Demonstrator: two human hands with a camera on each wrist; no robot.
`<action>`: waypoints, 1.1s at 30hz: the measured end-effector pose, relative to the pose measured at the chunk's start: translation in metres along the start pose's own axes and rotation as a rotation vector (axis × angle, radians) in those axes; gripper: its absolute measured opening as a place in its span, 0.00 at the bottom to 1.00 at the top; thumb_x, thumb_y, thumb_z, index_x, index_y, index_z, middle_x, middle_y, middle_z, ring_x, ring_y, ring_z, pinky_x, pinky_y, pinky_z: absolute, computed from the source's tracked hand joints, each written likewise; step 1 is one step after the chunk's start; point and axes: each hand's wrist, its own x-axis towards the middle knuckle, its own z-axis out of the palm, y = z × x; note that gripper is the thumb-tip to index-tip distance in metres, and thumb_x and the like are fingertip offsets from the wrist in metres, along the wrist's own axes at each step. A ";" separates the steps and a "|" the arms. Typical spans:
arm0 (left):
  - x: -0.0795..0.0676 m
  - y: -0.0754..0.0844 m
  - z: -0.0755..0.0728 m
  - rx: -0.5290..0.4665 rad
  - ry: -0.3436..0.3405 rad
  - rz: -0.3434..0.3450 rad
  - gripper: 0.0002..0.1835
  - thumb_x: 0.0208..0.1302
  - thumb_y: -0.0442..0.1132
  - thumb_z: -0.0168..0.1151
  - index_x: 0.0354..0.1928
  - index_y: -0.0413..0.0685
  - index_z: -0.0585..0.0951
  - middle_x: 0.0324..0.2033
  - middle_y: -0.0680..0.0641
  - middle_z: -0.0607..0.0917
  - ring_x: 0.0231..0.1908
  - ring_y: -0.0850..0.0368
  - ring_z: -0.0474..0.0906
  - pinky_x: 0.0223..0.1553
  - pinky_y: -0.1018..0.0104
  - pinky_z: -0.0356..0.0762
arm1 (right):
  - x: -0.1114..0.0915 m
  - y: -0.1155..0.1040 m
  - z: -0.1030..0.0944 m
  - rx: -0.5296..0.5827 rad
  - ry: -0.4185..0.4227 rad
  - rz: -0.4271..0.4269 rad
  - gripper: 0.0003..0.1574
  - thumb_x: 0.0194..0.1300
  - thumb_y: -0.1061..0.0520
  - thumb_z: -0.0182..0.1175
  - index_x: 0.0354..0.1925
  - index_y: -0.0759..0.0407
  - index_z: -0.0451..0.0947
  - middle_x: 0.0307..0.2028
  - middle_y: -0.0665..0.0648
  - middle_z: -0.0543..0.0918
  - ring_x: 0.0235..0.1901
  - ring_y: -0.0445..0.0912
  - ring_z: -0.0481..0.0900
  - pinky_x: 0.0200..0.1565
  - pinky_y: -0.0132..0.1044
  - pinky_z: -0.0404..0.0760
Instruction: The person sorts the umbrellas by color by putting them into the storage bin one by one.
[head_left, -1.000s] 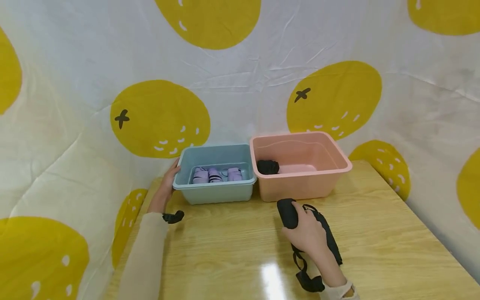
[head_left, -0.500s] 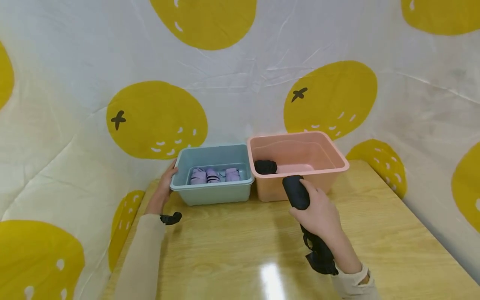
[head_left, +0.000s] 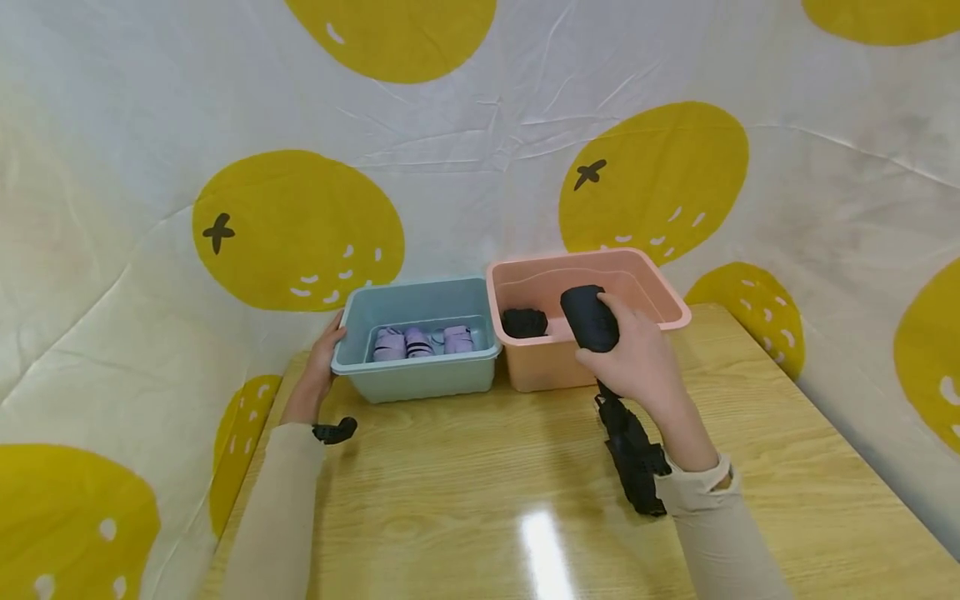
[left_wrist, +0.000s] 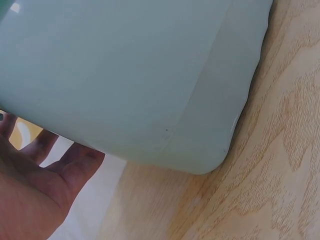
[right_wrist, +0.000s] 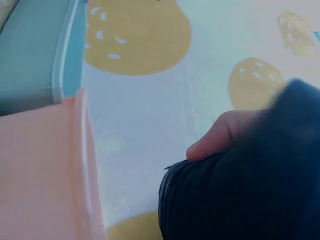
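Note:
My left hand [head_left: 318, 358] rests against the left side of a light blue bin [head_left: 423, 379], fingertips touching its outer wall. In the left wrist view, the fingers [left_wrist: 80, 167] meet the bin's edge, their tips partly hidden. My right hand [head_left: 637, 358] grips a black rolled fabric bundle [head_left: 588, 317], tilted and raised over the front rim of a pink bin [head_left: 536, 371]. In the right wrist view, layered folds show on the bundle [right_wrist: 210, 200], with one finger curled over it. Another black bundle [head_left: 525, 322] lies in the pink bin's left front corner.
Several purple rolled bundles [head_left: 416, 343] lie in the blue bin. A black elongated thing [head_left: 626, 433] lies on the wooden table [head_left: 435, 483], partly hidden by my right wrist and its camera. A white curtain with yellow fruit prints [head_left: 450, 208] stands close behind both bins.
My right hand has lifted the black bundle off the table and carried it forward and up over the pink bin's front rim. The left hand stays at the blue bin.

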 end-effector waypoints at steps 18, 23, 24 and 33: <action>0.015 -0.018 -0.006 0.016 0.036 -0.003 0.30 0.79 0.46 0.34 0.77 0.67 0.41 0.76 0.52 0.39 0.73 0.45 0.40 0.68 0.45 0.45 | 0.081 0.004 0.007 -0.033 -0.104 0.076 0.52 0.59 0.42 0.62 0.74 0.55 0.54 0.63 0.66 0.69 0.51 0.63 0.73 0.48 0.57 0.73; 0.014 -0.020 -0.007 0.013 0.041 0.000 0.30 0.79 0.46 0.34 0.77 0.68 0.42 0.76 0.52 0.40 0.73 0.45 0.40 0.68 0.45 0.44 | 0.098 0.008 0.017 -0.031 -0.121 0.113 0.53 0.58 0.39 0.62 0.75 0.55 0.53 0.63 0.67 0.69 0.51 0.63 0.72 0.48 0.57 0.74; 0.013 -0.020 -0.007 0.011 0.042 0.001 0.30 0.79 0.46 0.34 0.77 0.68 0.42 0.76 0.52 0.40 0.73 0.45 0.40 0.68 0.45 0.44 | 0.102 0.009 0.020 -0.030 -0.125 0.117 0.53 0.58 0.39 0.61 0.75 0.55 0.53 0.62 0.67 0.70 0.51 0.63 0.73 0.48 0.57 0.74; 0.011 -0.019 -0.007 0.028 0.042 -0.001 0.30 0.79 0.46 0.35 0.77 0.68 0.42 0.76 0.51 0.41 0.72 0.44 0.43 0.67 0.44 0.47 | 0.132 0.021 0.039 0.049 -0.201 0.146 0.53 0.60 0.46 0.63 0.75 0.58 0.50 0.61 0.70 0.69 0.48 0.63 0.73 0.46 0.55 0.77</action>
